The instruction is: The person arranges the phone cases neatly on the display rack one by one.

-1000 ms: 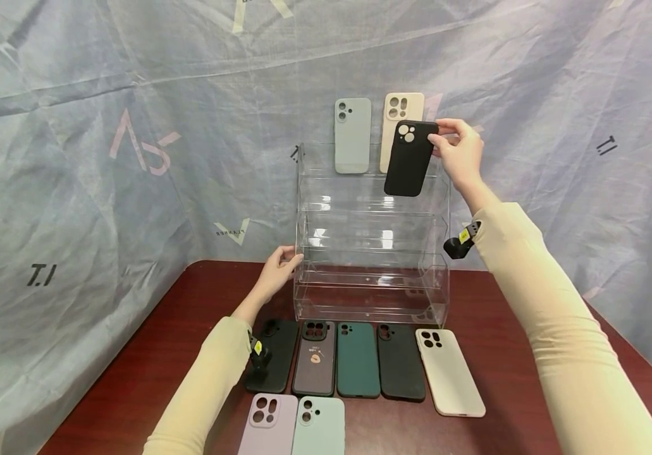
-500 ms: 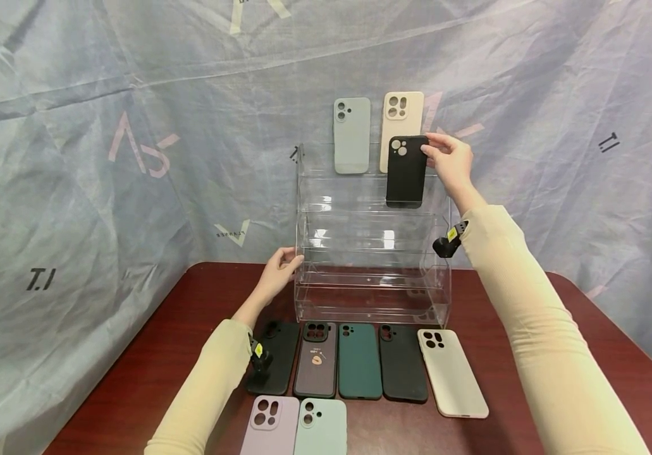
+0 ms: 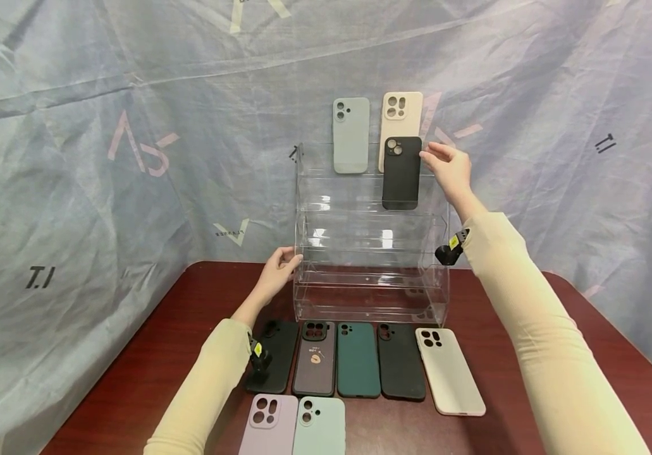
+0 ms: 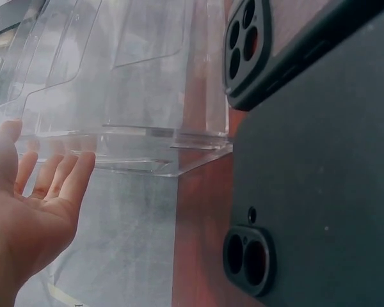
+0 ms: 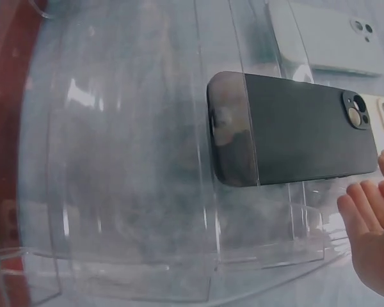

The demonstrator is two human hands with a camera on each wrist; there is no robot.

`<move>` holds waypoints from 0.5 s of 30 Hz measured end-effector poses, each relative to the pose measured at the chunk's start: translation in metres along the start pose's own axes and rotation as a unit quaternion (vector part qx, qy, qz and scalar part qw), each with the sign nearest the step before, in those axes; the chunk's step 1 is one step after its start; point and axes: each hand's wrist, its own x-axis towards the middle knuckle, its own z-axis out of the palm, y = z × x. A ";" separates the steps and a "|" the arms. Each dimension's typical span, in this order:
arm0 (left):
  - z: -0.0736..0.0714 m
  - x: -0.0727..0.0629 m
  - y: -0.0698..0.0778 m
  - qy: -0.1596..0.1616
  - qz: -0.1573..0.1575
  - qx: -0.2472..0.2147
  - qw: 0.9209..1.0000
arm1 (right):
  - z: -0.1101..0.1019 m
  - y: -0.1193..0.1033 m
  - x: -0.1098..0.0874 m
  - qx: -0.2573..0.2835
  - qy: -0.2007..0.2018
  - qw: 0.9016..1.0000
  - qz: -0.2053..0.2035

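Note:
A black phone case (image 3: pixel 401 174) stands in the second tier from the top of a clear acrylic display rack (image 3: pixel 371 265), its lower end behind the tier's front lip. Just to its right, my right hand (image 3: pixel 449 167) has loosely bent fingers and holds nothing; the right wrist view shows a gap between that hand (image 5: pixel 376 233) and the case (image 5: pixel 307 128). On the top tier are a pale blue case (image 3: pixel 351 136) and a cream case (image 3: pixel 402 107), the latter partly hidden behind the black one. My left hand (image 3: pixel 277 272) rests its fingertips against the rack's left side panel (image 4: pixel 134 144).
On the dark red table (image 3: pixel 160 366), a row before the rack holds a dark green-black case (image 3: pixel 280 366), a grey-brown case (image 3: pixel 315 366), a teal case (image 3: pixel 358 360), a black case (image 3: pixel 402 363) and a cream case (image 3: pixel 452 373). Nearer lie lilac (image 3: pixel 269 430) and mint (image 3: pixel 320 430) cases.
The black phone case has gone down and slightly left into the second tier, straightening upright. My right hand has lowered with it, then let go and separated from its edge. The left hand stays.

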 end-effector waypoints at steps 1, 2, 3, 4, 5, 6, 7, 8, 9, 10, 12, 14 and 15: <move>0.000 -0.001 0.000 -0.001 0.000 -0.001 1.000 | -0.001 0.000 -0.002 -0.007 0.002 1.000 -0.004; 0.000 -0.001 0.000 -0.001 0.001 0.001 1.000 | -0.003 0.001 -0.003 -0.013 0.003 1.000 -0.008; 0.000 -0.001 -0.001 -0.002 0.001 0.001 1.000 | -0.004 0.001 -0.005 -0.015 0.003 1.000 -0.010; 0.000 -0.001 -0.001 -0.003 0.001 0.002 1.000 | -0.006 0.001 -0.006 -0.015 0.001 1.000 -0.012; 0.000 0.000 -0.002 -0.004 0.002 0.003 1.000 | -0.008 0.001 -0.008 -0.016 -0.001 1.000 -0.015; 0.000 0.000 -0.002 -0.004 0.002 0.002 1.000 | -0.011 0.000 -0.009 -0.018 -0.004 1.000 -0.020; 0.000 0.000 -0.001 -0.005 0.003 0.001 1.000 | -0.013 0.000 -0.011 -0.016 -0.006 1.000 -0.021; 0.000 0.000 -0.001 -0.005 0.003 0.000 1.000 | -0.016 -0.001 -0.013 -0.013 -0.008 1.000 -0.023; 0.001 0.001 -0.001 -0.005 0.003 -0.001 1.000 | -0.018 -0.001 -0.015 -0.013 -0.010 1.000 -0.025; 0.001 0.001 -0.001 -0.004 0.002 -0.001 1.000 | -0.020 -0.002 -0.017 -0.012 -0.014 0.999 -0.029; 0.001 0.000 0.000 -0.003 0.002 0.002 1.000 | -0.023 -0.003 -0.021 -0.013 -0.019 0.999 -0.033; 0.001 0.000 0.000 -0.003 0.001 0.007 1.000 | -0.026 -0.004 -0.025 -0.018 -0.028 0.999 -0.038; 0.001 -0.001 0.001 -0.002 0.002 0.009 1.000 | -0.027 -0.004 -0.028 -0.023 -0.032 0.998 -0.038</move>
